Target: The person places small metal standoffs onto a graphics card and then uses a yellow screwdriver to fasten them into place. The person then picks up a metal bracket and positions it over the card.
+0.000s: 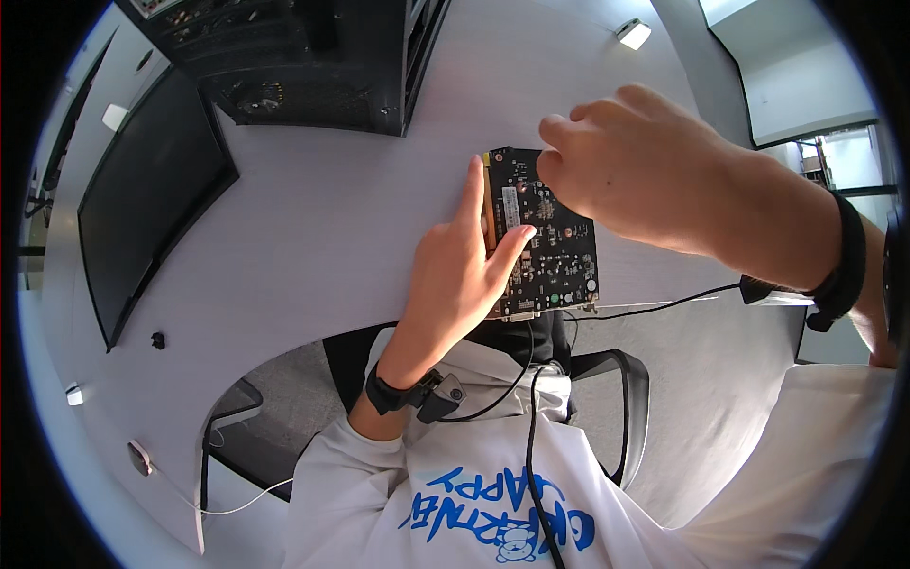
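Note:
A black graphics card point(559, 261) lies at the table's near edge, its component-covered back facing up and its metal bracket toward me. My left hand point(450, 275) grips its left edge, with the index finger along the side and the thumb lying over the board. Over the card's upper right part, my right hand point(630, 171) is closed, fingers curled down toward the board. Whatever those fingertips pinch, if anything, is hidden behind the hand. Each wrist wears a black strap; the left strap point(403, 394) carries a small device with a cable.
A black computer case point(313, 66) stands on the white table point(351, 209) at the far left. Left of it is a dark monitor point(152, 199). A small white block point(633, 34) sits at the back. Black cables point(654, 309) run near my lap, beside a chair armrest point(630, 408).

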`<act>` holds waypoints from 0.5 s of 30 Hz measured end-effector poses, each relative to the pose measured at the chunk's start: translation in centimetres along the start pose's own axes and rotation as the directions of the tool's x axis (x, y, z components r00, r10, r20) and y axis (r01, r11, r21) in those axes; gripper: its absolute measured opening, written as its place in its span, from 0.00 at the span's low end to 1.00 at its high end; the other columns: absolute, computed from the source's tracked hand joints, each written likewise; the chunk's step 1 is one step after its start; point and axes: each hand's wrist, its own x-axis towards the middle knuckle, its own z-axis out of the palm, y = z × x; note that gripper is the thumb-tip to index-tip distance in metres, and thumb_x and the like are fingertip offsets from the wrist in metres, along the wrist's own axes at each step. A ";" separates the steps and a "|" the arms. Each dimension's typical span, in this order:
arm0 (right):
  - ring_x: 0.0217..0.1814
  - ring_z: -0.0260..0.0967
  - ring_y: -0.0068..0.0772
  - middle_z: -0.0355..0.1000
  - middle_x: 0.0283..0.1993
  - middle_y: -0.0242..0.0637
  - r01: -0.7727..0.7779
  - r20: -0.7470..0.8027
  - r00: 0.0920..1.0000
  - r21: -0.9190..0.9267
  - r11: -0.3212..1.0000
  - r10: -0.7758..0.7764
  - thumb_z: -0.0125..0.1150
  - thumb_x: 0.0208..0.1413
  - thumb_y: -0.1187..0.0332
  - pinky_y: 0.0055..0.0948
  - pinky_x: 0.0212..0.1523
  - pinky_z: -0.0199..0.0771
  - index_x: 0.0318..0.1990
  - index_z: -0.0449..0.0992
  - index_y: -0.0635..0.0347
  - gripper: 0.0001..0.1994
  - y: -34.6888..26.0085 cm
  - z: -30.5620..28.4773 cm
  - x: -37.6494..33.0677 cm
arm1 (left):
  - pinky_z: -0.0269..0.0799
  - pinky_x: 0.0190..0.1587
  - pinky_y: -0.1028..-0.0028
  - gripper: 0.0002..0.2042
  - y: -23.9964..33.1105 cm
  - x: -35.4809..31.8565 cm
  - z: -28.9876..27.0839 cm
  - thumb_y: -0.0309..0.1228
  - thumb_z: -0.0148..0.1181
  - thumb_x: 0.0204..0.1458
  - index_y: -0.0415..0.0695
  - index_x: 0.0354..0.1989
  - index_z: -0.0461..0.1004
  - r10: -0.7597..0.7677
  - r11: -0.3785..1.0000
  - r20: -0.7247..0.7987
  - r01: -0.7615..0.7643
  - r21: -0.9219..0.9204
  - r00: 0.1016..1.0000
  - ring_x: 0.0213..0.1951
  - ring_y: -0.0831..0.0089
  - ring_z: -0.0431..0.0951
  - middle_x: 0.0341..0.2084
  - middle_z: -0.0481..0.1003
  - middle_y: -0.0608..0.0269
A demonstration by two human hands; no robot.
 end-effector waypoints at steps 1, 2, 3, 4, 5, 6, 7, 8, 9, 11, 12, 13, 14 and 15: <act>0.36 0.80 0.32 0.76 0.32 0.35 0.013 0.002 1.000 -0.064 0.998 -0.013 0.70 0.49 0.73 0.34 0.34 0.81 0.31 0.80 0.63 0.05 0.1 0.1 -0.1 | 0.70 0.21 0.61 0.41 0.0 0.0 0.0 0.42 0.65 0.62 0.25 0.72 0.53 0.001 1.000 -0.008 -0.001 -0.015 1.000 0.16 0.55 0.77 0.12 0.71 0.52; 0.36 0.80 0.30 0.75 0.31 0.33 0.033 -0.029 0.999 -0.131 0.991 -0.038 0.71 0.47 0.72 0.31 0.33 0.81 0.28 0.80 0.62 0.05 0.2 0.2 -0.3 | 0.70 0.21 0.62 0.41 0.1 0.0 0.0 0.41 0.65 0.62 0.25 0.72 0.53 -0.002 1.000 -0.004 0.002 -0.025 1.000 0.16 0.55 0.77 0.13 0.71 0.52; 0.36 0.80 0.28 0.74 0.30 0.32 0.048 -0.061 0.996 -0.202 0.978 -0.062 0.73 0.46 0.71 0.29 0.33 0.81 0.25 0.80 0.62 0.06 0.2 0.2 -0.5 | 0.70 0.21 0.62 0.41 0.2 -0.1 0.0 0.41 0.66 0.62 0.25 0.72 0.52 0.000 0.999 -0.005 0.000 -0.035 1.000 0.16 0.55 0.77 0.14 0.71 0.52; 0.35 0.79 0.28 0.72 0.28 0.31 0.104 -0.053 0.992 -0.208 0.973 -0.118 0.72 0.45 0.72 0.29 0.31 0.81 0.24 0.79 0.62 0.07 0.5 0.2 -0.6 | 0.70 0.21 0.62 0.41 0.3 -0.1 -0.1 0.40 0.66 0.62 0.25 0.72 0.52 -0.005 0.999 0.004 0.005 -0.050 1.000 0.16 0.56 0.77 0.14 0.72 0.52; 0.33 0.79 0.27 0.70 0.25 0.30 0.160 -0.044 0.984 -0.217 0.963 -0.174 0.72 0.44 0.72 0.28 0.29 0.81 0.23 0.78 0.62 0.07 0.8 0.1 -0.7 | 0.70 0.21 0.62 0.41 0.3 -0.1 -0.1 0.40 0.66 0.62 0.25 0.72 0.52 -0.005 0.999 0.003 0.005 -0.032 1.000 0.16 0.56 0.77 0.14 0.72 0.52; 0.32 0.78 0.27 0.67 0.23 0.29 0.203 0.000 0.978 -0.245 0.948 -0.210 0.72 0.43 0.72 0.28 0.27 0.80 0.22 0.78 0.62 0.07 1.1 0.0 -0.7 | 0.70 0.21 0.62 0.41 0.4 -0.1 -0.1 0.40 0.65 0.62 0.25 0.73 0.51 -0.011 1.000 0.014 0.011 -0.020 1.000 0.16 0.56 0.77 0.14 0.72 0.52; 0.30 0.78 0.27 0.65 0.22 0.28 0.262 -0.024 0.961 -0.226 0.938 -0.274 0.72 0.41 0.72 0.28 0.24 0.79 0.21 0.77 0.63 0.08 1.5 -0.1 -0.6 | 0.70 0.22 0.62 0.41 0.4 -0.1 -0.2 0.40 0.65 0.62 0.25 0.73 0.51 -0.008 1.000 0.008 0.008 -0.010 1.000 0.16 0.56 0.77 0.14 0.72 0.52; 0.28 0.77 0.28 0.63 0.20 0.27 0.307 -0.014 0.948 -0.226 0.924 -0.319 0.72 0.40 0.72 0.29 0.22 0.78 0.21 0.76 0.64 0.09 1.7 -0.2 -0.5 | 0.71 0.22 0.62 0.41 0.4 -0.1 -0.2 0.41 0.65 0.62 0.25 0.73 0.51 -0.016 0.999 0.018 0.017 -0.039 1.000 0.16 0.55 0.77 0.14 0.73 0.52; 0.26 0.76 0.28 0.62 0.19 0.27 0.359 0.043 0.933 -0.214 0.909 -0.358 0.72 0.38 0.72 0.29 0.20 0.77 0.20 0.75 0.65 0.10 2.0 -0.3 -0.4 | 0.71 0.22 0.62 0.41 0.4 -0.1 -0.2 0.41 0.65 0.62 0.25 0.73 0.51 -0.013 0.998 0.011 0.014 -0.069 1.000 0.16 0.55 0.78 0.14 0.73 0.52; 0.22 0.75 0.28 0.60 0.17 0.26 0.446 0.011 0.891 -0.196 0.873 -0.453 0.71 0.35 0.72 0.29 0.16 0.74 0.18 0.72 0.67 0.11 2.7 -0.6 0.0 | 0.71 0.21 0.61 0.41 0.3 0.0 -0.2 0.41 0.65 0.62 0.25 0.73 0.51 -0.009 0.996 0.010 0.010 -0.087 1.000 0.17 0.55 0.78 0.15 0.73 0.51; 0.21 0.74 0.28 0.59 0.17 0.26 0.495 -0.063 0.853 -0.216 0.842 -0.518 0.71 0.33 0.72 0.29 0.15 0.73 0.17 0.71 0.67 0.12 3.0 -0.7 0.4 | 0.71 0.21 0.61 0.41 0.3 0.0 -0.3 0.41 0.64 0.63 0.25 0.73 0.51 -0.009 0.997 0.015 0.010 -0.073 1.000 0.17 0.54 0.78 0.16 0.74 0.51; 0.20 0.74 0.28 0.59 0.16 0.25 0.478 0.018 0.875 -0.187 0.858 -0.483 0.71 0.32 0.72 0.29 0.15 0.73 0.16 0.71 0.67 0.12 3.1 -0.9 0.7 | 0.71 0.21 0.60 0.41 0.3 -0.1 -0.3 0.41 0.64 0.63 0.26 0.73 0.51 -0.011 0.998 0.019 0.012 -0.057 1.000 0.17 0.54 0.79 0.16 0.75 0.51; 0.20 0.74 0.28 0.58 0.16 0.25 0.462 0.034 0.885 -0.193 0.866 -0.465 0.70 0.30 0.72 0.29 0.15 0.73 0.15 0.70 0.67 0.12 3.1 -1.0 1.0 | 0.72 0.22 0.60 0.41 0.2 -0.1 -0.3 0.42 0.64 0.63 0.26 0.73 0.51 -0.047 0.999 0.054 0.047 -0.009 0.997 0.18 0.53 0.79 0.19 0.76 0.49; 0.19 0.74 0.28 0.59 0.15 0.25 0.432 0.101 0.902 -0.227 0.873 -0.420 0.70 0.30 0.72 0.30 0.15 0.73 0.15 0.70 0.66 0.11 2.9 -1.2 1.2 | 0.73 0.22 0.60 0.41 0.2 -0.1 -0.4 0.42 0.63 0.63 0.27 0.73 0.50 -0.022 1.000 0.048 0.022 -0.005 0.999 0.18 0.52 0.79 0.19 0.77 0.48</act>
